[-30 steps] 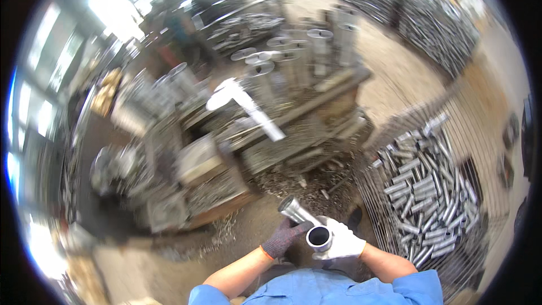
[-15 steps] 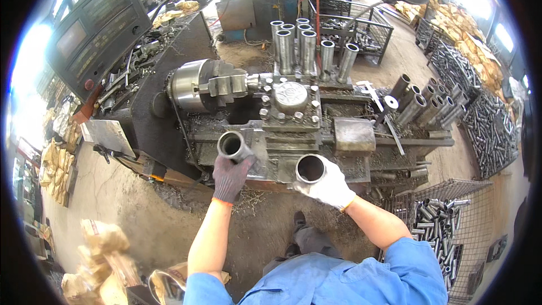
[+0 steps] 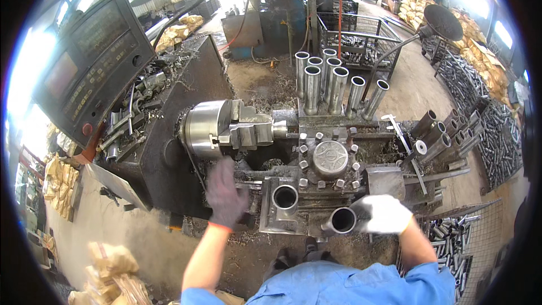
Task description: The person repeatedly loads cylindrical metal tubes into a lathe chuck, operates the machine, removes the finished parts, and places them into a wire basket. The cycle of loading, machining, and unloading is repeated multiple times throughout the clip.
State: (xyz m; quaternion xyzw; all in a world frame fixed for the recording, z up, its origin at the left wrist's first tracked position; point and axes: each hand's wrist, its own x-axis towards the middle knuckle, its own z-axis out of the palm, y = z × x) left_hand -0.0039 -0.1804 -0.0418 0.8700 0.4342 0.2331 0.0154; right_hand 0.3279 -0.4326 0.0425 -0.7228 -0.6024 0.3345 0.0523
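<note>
A short steel tube (image 3: pixel 285 198) stands upright on the flat plate of the lathe carriage, mouth up. Beside it to the right, nearer me, stands a second steel tube (image 3: pixel 341 221). My left hand (image 3: pixel 226 193), in a dark glove with an orange cuff, is left of the first tube and below the chuck (image 3: pixel 207 130). Its fingers are stretched out and empty, blurred by motion. My right hand (image 3: pixel 388 213), in a white glove, is just right of the second tube, its fingers blurred; it looks apart from the tube. A short steel piece (image 3: pixel 280 129) sits at the chuck jaws.
Right of the chuck is the bolted tool post (image 3: pixel 330 159). Several tall tubes (image 3: pixel 336 86) stand behind it. A caliper (image 3: pixel 403 141) and more tubes (image 3: pixel 437 141) lie or stand at right. A control panel (image 3: pixel 93 65) rises at left; a wire basket (image 3: pixel 451 243) holds parts.
Both tubes, held in my hands before, now stand on the carriage. My left hand has drawn off its tube to the left, my right hand to the right. The view has shifted.
</note>
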